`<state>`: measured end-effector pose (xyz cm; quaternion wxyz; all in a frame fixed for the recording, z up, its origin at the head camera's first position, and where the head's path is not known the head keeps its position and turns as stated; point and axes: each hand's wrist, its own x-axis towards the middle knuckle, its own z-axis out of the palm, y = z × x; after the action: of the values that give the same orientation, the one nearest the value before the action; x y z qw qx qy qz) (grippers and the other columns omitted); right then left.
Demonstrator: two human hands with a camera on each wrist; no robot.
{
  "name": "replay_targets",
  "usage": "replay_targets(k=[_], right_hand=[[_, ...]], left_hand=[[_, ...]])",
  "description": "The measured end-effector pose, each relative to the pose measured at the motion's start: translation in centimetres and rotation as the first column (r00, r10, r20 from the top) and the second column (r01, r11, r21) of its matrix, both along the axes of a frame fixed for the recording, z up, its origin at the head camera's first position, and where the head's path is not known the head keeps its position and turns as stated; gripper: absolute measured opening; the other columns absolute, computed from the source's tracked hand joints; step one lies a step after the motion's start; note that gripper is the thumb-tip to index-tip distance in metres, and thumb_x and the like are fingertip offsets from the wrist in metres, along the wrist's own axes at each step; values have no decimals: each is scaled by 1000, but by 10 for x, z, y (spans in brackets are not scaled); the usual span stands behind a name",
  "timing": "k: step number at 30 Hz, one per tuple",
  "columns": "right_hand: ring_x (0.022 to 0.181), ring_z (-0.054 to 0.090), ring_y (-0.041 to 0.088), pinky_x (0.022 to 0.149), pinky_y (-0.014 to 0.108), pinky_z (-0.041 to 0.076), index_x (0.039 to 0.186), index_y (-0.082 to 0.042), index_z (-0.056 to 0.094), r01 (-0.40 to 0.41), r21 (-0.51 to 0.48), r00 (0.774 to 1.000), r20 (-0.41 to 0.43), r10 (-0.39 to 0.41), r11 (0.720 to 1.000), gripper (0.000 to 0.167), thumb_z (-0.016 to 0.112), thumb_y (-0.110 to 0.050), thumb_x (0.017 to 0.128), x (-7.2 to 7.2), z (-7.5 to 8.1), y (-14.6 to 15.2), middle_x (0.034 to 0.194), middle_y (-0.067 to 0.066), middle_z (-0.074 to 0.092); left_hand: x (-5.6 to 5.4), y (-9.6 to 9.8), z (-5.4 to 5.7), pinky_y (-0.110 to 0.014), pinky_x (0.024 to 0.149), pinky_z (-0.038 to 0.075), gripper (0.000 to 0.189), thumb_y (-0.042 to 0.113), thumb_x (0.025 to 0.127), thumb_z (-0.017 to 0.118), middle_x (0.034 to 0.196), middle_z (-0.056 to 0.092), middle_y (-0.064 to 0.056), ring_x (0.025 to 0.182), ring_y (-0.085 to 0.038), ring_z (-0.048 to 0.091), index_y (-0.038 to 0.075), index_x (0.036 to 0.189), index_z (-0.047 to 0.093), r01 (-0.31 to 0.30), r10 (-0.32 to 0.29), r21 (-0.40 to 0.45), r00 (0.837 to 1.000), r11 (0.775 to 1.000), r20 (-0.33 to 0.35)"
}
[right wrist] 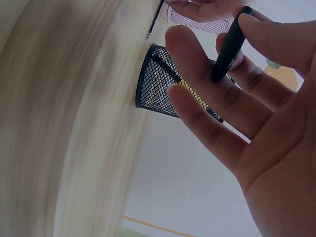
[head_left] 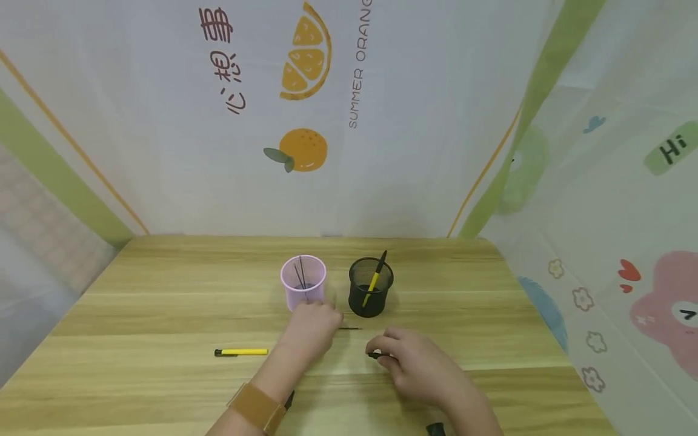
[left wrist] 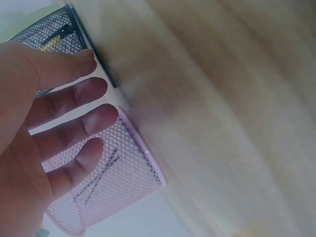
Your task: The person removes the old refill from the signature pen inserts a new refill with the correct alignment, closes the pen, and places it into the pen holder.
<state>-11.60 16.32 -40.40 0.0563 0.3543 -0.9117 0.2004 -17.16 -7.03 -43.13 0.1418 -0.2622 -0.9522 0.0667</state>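
My right hand (head_left: 417, 366) pinches a short black cylinder (right wrist: 231, 47), seen from the right wrist between thumb and fingers; whether it is a pen cap cannot be told. My left hand (head_left: 313, 324) is low in front of the pink mesh cup (head_left: 303, 297), fingers loosely bent, with nothing visible between them in the left wrist view. Beside its fingertips a thin dark rod (head_left: 350, 328), like a pen refill, lies on the table, its left end hidden by the hand. Two thin dark rods (head_left: 301, 275) stand in the pink cup.
A black mesh cup (head_left: 368, 303) stands right of the pink one and holds a yellow-and-black pen (head_left: 374, 278). Another yellow pen (head_left: 242, 352) with a black end lies left on the wooden table (head_left: 163, 290). A printed white cloth (head_left: 409, 121) hangs behind.
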Motion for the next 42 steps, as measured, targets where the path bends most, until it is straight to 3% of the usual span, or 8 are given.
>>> replay_targets(k=[9, 16, 21, 28, 35, 42], right_hand=[[86, 62, 3, 81, 30, 59, 113, -23, 75, 15, 8, 1000, 20, -15, 1000, 19, 72, -10, 99, 1, 1, 0, 101, -10, 69], [83, 61, 2, 79, 29, 59, 114, -23, 74, 23, 13, 1000, 14, -23, 1000, 21, 72, -9, 99, 0, 2, -1, 102, -9, 70], [88, 65, 4, 83, 32, 60, 115, -25, 74, 44, 28, 999, 26, -45, 999, 22, 71, -10, 100, 0, 4, -2, 105, -12, 70], [92, 66, 4, 86, 34, 61, 119, -25, 73, 73, 43, 995, 61, -76, 996, 23, 69, -10, 102, 0, 8, -2, 109, -13, 71], [93, 66, 4, 85, 34, 61, 119, -25, 73, 81, 38, 995, 61, -83, 996, 23, 69, -11, 102, -1, 10, -2, 110, -14, 71], [94, 67, 5, 87, 34, 61, 119, -24, 73, 74, 34, 995, 63, -76, 997, 23, 68, -10, 102, -1, 10, -2, 110, -13, 71]], left_hand=[[6, -1, 7, -37, 65, 56, 12, 14, 82, 83, 88, 75, 0, 79, -21, 71, 21, 88, 76, 9, -9, 18, 1000, 1000, -3], [17, 0, 25, -37, 62, 56, 15, 13, 80, 84, 87, 74, 0, 81, -21, 71, 20, 89, 75, 22, -19, 57, 999, 998, -45], [27, -1, 35, -41, 68, 61, 7, 26, 93, 79, 90, 75, 1, 87, -23, 72, 20, 92, 75, -1, 6, 125, 999, 992, -39], [46, -7, 38, -38, 70, 58, 24, 40, 101, 71, 81, 71, 5, 83, -19, 70, 21, 86, 72, -32, 40, 189, 999, 981, -37], [68, -14, 34, -38, 74, 57, 35, 49, 105, 63, 82, 70, 9, 85, -16, 71, 22, 84, 72, -63, 71, 207, 997, 976, -32], [77, -30, 29, -40, 81, 58, 36, 49, 108, 58, 88, 74, 11, 90, -16, 73, 22, 91, 74, -147, 138, 248, 989, 957, 54]])
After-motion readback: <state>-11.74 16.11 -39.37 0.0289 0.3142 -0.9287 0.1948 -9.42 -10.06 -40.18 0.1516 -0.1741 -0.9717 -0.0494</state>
